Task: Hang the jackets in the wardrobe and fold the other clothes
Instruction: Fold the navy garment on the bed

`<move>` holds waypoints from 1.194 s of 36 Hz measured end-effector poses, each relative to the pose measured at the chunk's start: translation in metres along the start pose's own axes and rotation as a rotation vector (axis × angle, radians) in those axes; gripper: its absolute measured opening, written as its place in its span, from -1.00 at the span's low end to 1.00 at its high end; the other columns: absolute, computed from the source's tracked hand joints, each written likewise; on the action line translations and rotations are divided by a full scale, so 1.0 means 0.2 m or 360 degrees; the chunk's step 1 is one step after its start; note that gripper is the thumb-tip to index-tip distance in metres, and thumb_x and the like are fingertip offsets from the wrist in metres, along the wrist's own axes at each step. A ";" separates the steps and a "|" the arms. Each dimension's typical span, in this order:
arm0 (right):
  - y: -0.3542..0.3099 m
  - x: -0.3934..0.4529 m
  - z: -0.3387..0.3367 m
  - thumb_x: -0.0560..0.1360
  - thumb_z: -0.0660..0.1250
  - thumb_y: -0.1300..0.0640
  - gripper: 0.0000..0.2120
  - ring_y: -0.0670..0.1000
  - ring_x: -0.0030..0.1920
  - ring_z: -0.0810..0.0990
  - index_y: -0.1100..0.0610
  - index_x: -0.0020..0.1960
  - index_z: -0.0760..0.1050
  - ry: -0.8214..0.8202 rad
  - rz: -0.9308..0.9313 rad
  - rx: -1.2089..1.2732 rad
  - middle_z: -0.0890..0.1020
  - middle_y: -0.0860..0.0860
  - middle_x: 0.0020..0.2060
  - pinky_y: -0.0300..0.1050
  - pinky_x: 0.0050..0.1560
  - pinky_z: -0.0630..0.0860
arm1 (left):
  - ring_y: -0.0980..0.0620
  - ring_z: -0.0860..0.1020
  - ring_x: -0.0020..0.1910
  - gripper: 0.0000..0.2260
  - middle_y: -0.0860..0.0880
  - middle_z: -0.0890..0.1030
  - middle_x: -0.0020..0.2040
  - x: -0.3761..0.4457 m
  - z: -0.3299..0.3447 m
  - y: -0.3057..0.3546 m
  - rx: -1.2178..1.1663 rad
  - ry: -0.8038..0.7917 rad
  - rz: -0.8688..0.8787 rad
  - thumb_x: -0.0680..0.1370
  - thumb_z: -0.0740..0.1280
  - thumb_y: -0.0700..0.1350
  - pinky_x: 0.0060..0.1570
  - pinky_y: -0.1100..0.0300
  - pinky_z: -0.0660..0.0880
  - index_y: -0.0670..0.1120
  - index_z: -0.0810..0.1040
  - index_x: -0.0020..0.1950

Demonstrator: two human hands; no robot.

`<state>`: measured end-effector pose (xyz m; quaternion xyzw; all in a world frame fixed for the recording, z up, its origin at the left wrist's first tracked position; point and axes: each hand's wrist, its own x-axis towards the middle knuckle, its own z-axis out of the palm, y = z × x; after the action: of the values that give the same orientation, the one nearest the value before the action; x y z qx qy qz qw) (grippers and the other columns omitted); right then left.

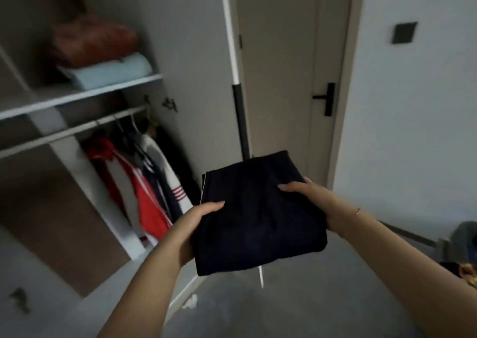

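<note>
Open white wardrobe (pixel 154 41), jackets hung on its rail (pixel 144 183); right of it, left hand (pixel 191 229) and right hand (pixel 312 203) grip a folded navy garment (pixel 258 224) level (keeping the fold intact, likely).

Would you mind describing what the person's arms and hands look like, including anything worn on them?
Both forearms are bare, with no sleeves in view. The right hand has a thin bracelet at the wrist. The left hand shows no jewellery or glove. The fingers end in fairly long, pale nails. No watch or markings are visible.
</note>
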<state>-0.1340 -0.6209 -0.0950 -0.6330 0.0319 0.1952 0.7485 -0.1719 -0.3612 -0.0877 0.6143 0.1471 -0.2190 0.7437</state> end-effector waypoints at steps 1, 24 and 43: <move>-0.06 0.05 0.05 0.36 0.52 0.01 -0.46 0.10 0.00 0.69 -0.03 0.29 0.44 -0.0068 0.0002 -0.0042 0.69 0.07 0.04 -0.04 -0.12 0.63 | -0.10 0.69 -0.13 -0.76 -0.15 0.70 -0.03 -0.03 -0.03 0.05 -0.0031 0.0083 0.0029 0.33 0.50 -0.06 -0.37 0.17 0.59 -0.16 0.72 -0.08; -0.96 0.72 1.05 0.44 0.41 0.10 -0.66 0.07 -0.11 0.71 0.10 0.21 0.55 -0.0937 -0.0212 -0.0012 0.71 0.09 -0.02 -0.14 -0.30 0.61 | -0.07 0.65 -0.33 -0.87 -0.14 0.69 -0.25 -0.32 -0.61 1.02 -0.0314 0.0849 0.0785 0.52 0.33 -0.16 -0.34 0.16 0.52 -0.18 0.56 0.02; -1.95 1.55 1.88 0.47 0.37 0.13 -0.68 0.06 -0.15 0.71 0.08 0.22 0.53 -0.0804 -0.0906 -0.0104 0.71 0.08 -0.05 -0.14 -0.31 0.61 | -0.10 0.68 -0.32 -0.82 -0.12 0.71 -0.16 0.03 -1.40 2.29 -0.0194 0.0548 0.1297 0.45 0.40 -0.10 -0.43 0.08 0.57 -0.12 0.63 0.01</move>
<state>0.2058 -0.2291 0.2527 -0.5720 -0.3368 0.1303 0.7364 0.0799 -0.0200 0.2414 0.6047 0.0272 0.2064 0.7688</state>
